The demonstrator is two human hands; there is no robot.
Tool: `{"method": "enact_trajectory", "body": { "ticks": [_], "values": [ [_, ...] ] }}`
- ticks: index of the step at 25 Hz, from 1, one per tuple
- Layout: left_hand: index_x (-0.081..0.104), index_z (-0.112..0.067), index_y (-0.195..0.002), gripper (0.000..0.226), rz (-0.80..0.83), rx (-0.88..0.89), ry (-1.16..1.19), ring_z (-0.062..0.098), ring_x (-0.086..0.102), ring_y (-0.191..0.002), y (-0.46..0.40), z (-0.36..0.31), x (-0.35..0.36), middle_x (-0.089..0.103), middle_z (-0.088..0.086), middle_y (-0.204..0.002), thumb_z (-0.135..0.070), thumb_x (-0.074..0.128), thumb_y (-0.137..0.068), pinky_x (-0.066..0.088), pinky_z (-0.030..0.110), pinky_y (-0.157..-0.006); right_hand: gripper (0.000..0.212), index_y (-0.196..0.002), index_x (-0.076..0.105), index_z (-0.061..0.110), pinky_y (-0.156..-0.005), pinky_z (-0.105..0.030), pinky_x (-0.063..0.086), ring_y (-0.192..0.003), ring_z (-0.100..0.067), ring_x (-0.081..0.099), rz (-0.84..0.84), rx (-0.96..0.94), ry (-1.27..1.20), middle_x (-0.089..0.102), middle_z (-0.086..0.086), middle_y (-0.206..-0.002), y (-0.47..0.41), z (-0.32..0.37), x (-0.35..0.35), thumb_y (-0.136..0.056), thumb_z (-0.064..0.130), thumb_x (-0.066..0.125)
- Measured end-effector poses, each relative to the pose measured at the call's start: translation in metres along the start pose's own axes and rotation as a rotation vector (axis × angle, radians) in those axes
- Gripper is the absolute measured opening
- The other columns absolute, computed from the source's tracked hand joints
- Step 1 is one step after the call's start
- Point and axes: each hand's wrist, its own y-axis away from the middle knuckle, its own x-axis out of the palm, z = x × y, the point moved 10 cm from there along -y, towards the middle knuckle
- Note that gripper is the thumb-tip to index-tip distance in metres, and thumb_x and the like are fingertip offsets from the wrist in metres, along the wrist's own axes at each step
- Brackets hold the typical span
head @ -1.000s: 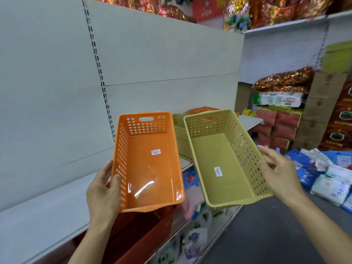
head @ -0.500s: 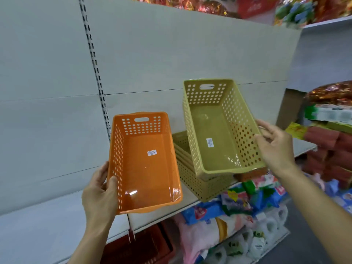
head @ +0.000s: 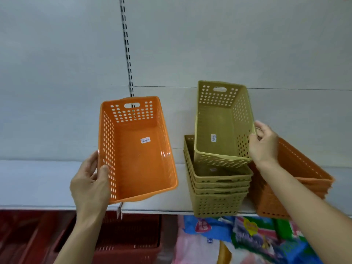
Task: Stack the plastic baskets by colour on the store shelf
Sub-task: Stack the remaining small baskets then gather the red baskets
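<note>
My left hand (head: 89,184) grips the left wall of an orange perforated basket (head: 141,161), held tilted in the air in front of the white shelf (head: 38,187). My right hand (head: 263,144) holds the right wall of an olive-green basket (head: 222,126), tilted with its near end resting in the top of a stack of olive-green baskets (head: 215,199) on the shelf. A stack of orange baskets (head: 297,180) stands just right of that pile, partly hidden behind my right forearm.
A white back panel with a slotted upright (head: 126,54) rises behind the shelf. Below the shelf lie dark red baskets (head: 131,237) at left and colourful plastic packages (head: 257,242) at right.
The view has swung to face the shelf. My right hand has brought the olive-green basket down onto the green stack. The orange basket stays held in my left hand.
</note>
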Motion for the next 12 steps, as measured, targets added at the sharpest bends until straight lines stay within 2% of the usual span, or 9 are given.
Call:
{"method": "enact_trajectory", "body": {
  "ticks": [3, 5, 6, 8, 10, 12],
  "values": [
    [0.055, -0.023, -0.137, 0.042, -0.059, 0.031, 0.002, 0.014, 0.071, -0.100, 0.023, -0.020, 0.001, 0.068, -0.004, -0.126, -0.012, 0.056, -0.096, 0.059, 0.047, -0.086, 0.039, -0.126, 0.059, 0.013, -0.085, -0.042, 0.054, -0.102, -0.025, 0.064, 0.241, 0.041, 0.177, 0.066, -0.005, -0.121, -0.012, -0.022, 0.021, -0.090, 0.006, 0.048],
    [0.055, -0.022, -0.138, 0.042, -0.078, 0.049, 0.001, 0.009, 0.071, -0.095, 0.031, -0.033, 0.005, 0.068, -0.004, -0.125, -0.011, 0.055, -0.097, 0.060, 0.046, -0.083, 0.037, -0.120, 0.062, 0.012, -0.088, -0.045, 0.053, -0.104, -0.032, 0.064, 0.435, 0.073, 0.280, 0.067, -0.010, -0.122, -0.004, -0.035, 0.040, -0.086, 0.011, 0.048],
    [0.054, -0.022, -0.138, 0.042, -0.078, 0.063, 0.000, 0.007, 0.071, -0.094, 0.035, -0.040, 0.009, 0.068, -0.005, -0.126, -0.012, 0.055, -0.097, 0.061, 0.045, -0.082, 0.039, -0.124, 0.061, 0.012, -0.093, -0.044, 0.051, -0.110, -0.032, 0.061, 0.493, 0.059, 0.329, 0.065, -0.011, -0.124, 0.002, -0.036, 0.044, -0.088, 0.013, 0.048],
    [0.055, -0.023, -0.137, 0.041, -0.069, 0.098, 0.004, 0.010, 0.071, -0.097, 0.037, -0.055, 0.019, 0.067, -0.004, -0.126, -0.012, 0.055, -0.097, 0.060, 0.046, -0.083, 0.042, -0.135, 0.053, 0.013, -0.103, -0.042, 0.043, -0.125, -0.028, 0.052, 0.506, -0.092, 0.350, 0.057, -0.010, -0.136, 0.016, -0.013, 0.043, -0.094, 0.020, 0.050],
    [0.054, -0.025, -0.137, 0.041, -0.054, 0.134, 0.017, 0.011, 0.070, -0.100, 0.040, -0.071, 0.034, 0.067, -0.004, -0.127, -0.013, 0.055, -0.097, 0.060, 0.046, -0.085, 0.049, -0.142, 0.043, 0.019, -0.109, -0.038, 0.036, -0.137, -0.019, 0.039, 0.458, -0.329, 0.109, 0.044, -0.003, -0.149, 0.043, 0.040, 0.026, -0.096, 0.033, 0.051],
    [0.054, -0.026, -0.137, 0.040, -0.040, 0.181, 0.033, 0.011, 0.069, -0.103, 0.045, -0.089, 0.052, 0.066, -0.006, -0.127, -0.015, 0.055, -0.098, 0.060, 0.043, -0.086, 0.059, -0.144, 0.035, 0.029, -0.106, -0.033, 0.034, -0.142, -0.012, 0.028, 0.458, -0.599, -0.084, 0.031, 0.005, -0.154, 0.084, 0.099, 0.000, -0.091, 0.050, 0.051]
  ]
}}
